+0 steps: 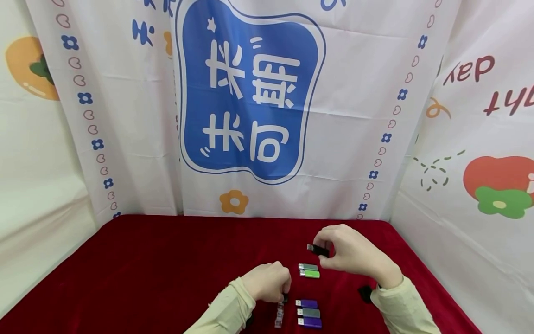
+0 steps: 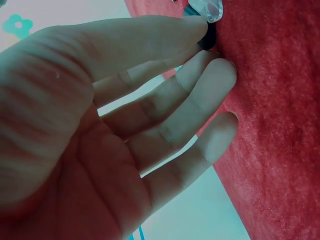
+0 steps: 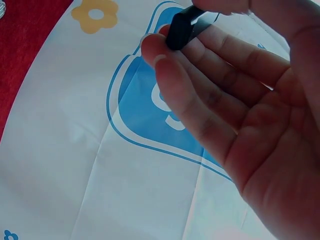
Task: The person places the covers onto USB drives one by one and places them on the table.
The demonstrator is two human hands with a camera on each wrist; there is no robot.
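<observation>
While our right hand [image 1: 352, 250] pinches a black USB stick [image 1: 320, 251] near the grey stick [image 1: 308, 267] and green stick [image 1: 310, 274], our left hand [image 1: 267, 281], other fingers loosely extended, pinches a dark piece [image 1: 285, 298] by a clear strip [image 1: 279, 315]. We seem mid-handling, lifting or placing; the next move calls for steady fingertips.

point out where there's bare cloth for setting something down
Widest: the red cloth between the left hand and left curtain, continuing along the back curtain toward the right hand. Crowded: right of the left hand, with the green USB stick, two grey USB sticks and two purple USB sticks.
</observation>
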